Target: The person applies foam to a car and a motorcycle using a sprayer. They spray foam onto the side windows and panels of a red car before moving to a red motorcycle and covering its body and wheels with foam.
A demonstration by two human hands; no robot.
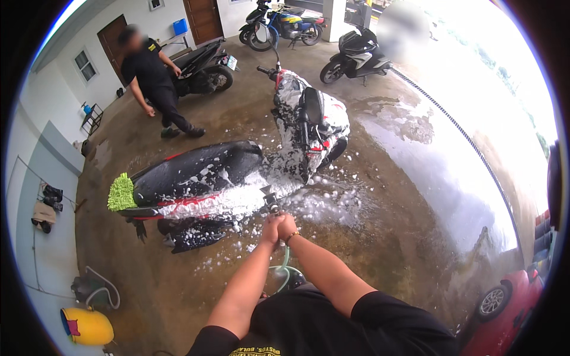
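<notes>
My left hand [269, 230] and my right hand [287, 225] are pressed together, closed around a dark foam spray gun [272, 203]. Its nozzle end shows just past my fingers; the grip is hidden. A pale green hose [287, 256] drops from below my hands. White foam leaves the nozzle side and covers the lower body of a scooter [199, 172] in front of me. Foam also coats its front panel and footboard, while the black seat has only streaks. A lime-green microfiber mitt or cloth [122, 193] lies over the scooter's tail end at the left.
A person in black [148, 77] walks at the far left beside a parked black scooter [205, 68]. More motorbikes [291, 26] stand at the back. A yellow drum [87, 326] is at lower left, a red car [504, 314] at lower right. Wet floor [392, 237] carries foam splashes.
</notes>
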